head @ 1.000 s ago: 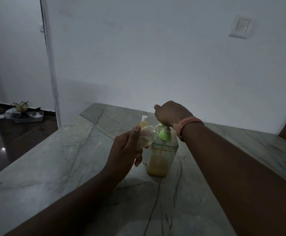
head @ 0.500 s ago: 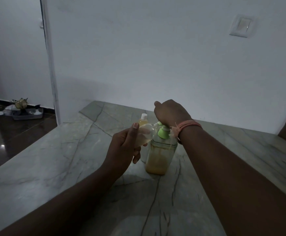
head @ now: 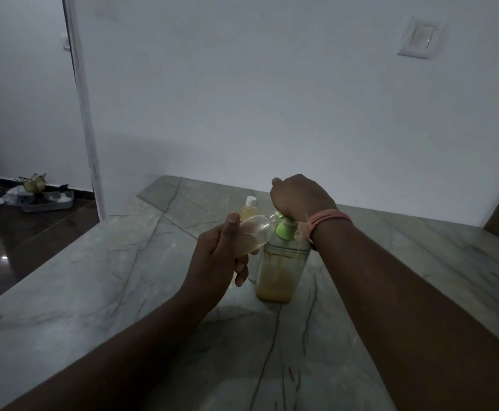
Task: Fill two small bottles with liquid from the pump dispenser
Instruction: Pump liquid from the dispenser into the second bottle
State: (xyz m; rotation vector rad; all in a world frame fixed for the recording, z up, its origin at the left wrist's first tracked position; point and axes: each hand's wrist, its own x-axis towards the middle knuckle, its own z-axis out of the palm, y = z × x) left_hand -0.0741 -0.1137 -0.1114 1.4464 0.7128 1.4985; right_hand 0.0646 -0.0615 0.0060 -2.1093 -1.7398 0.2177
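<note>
Dim light falls on a veined stone table set against a plain white wall, with a switch plate high on the right and a dark floor off to the left where a tray of oddments sits by the doorway.

Near the table's middle stands the pump dispenser, upright, its clear body holding amber liquid in the lower part and a green pump head on top. The right hand sits over that pump head from above with its fingers curled in; whether they wrap the head or only bear down on it is hidden by the back of the hand.

The left hand grips the clear small bottle, fingers curled round its lower half and thumb laid along its near side. Its long axis is tilted, neck pointing up and to the right, so the mouth sits right at the green spout, which faces left; the exact meeting of mouth and spout is too dim to make out. This is the relation the next press depends on: the mouth probably has to stay under the spout tip or liquid will run down the outside.

Just behind, a capped small bottle with yellow contents stands on the table, apparently already filled
</note>
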